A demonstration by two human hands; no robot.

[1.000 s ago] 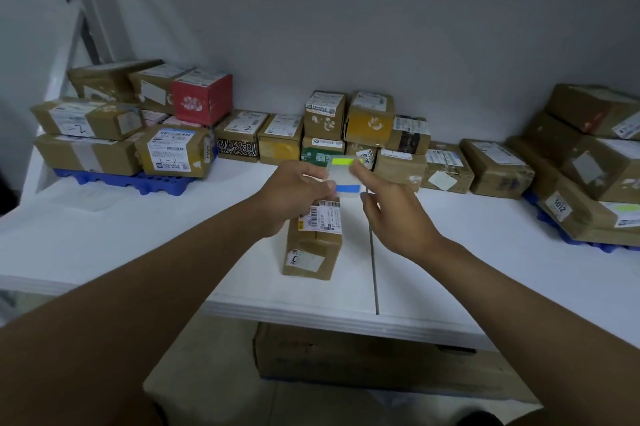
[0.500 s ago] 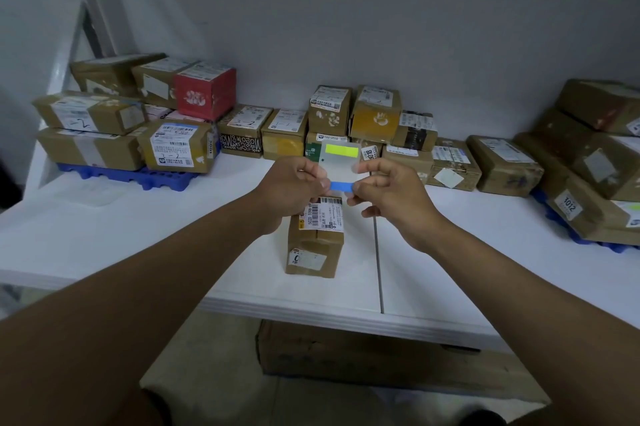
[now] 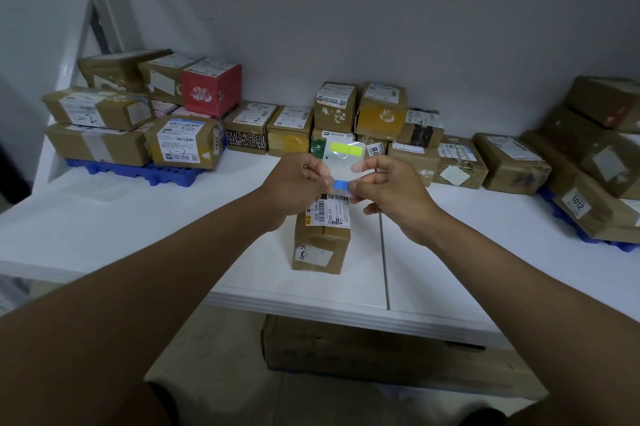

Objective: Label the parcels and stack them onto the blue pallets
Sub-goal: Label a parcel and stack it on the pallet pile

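Sticker sheet (image 3: 341, 162) held above parcel (image 3: 322, 235) at mid-desk (image 3: 173, 238); left hand (image 3: 294, 183) pinched the sheet steady, right hand (image 3: 388, 188) pinched blue label (image 3: 341, 184), likely peeling. Blue pallets (image 3: 145, 172) flanked, well apart.

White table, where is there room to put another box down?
The white table is bare in front of the left blue plastic pallet, left of the upright brown cardboard parcel. It is bare again right of that parcel, before the right blue pallet. Along the grey wall it is crowded with a row of loose cardboard boxes.
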